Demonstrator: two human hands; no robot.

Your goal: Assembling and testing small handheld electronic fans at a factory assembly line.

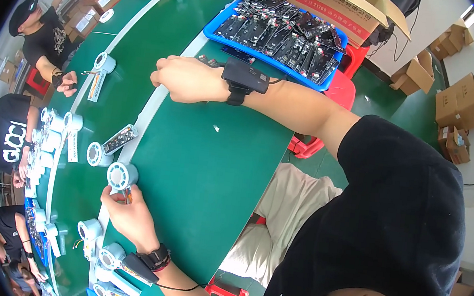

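head view: the left hand (129, 213) pinches a white round fan part (122, 176) at the green surface (212, 163) edge. the right hand (183, 79) rests clenched near a blue tray (217, 30) of dark boards, a brown carton (321, 4) behind it.

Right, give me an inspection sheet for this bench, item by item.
Surface: green table with a white edge, beside a green belt.
Job's things: white round part with short wires; more of them along the belt.
Clutter: blue tray of dark flat boards, large cardboard box, small white scrap.
Hands: left hand pinches at the white round part's wire end; right hand curled on the table edge.
Cables: thin black lead from the left wrist device.
Surroundings: other people across the belt, cardboard boxes, red stool.
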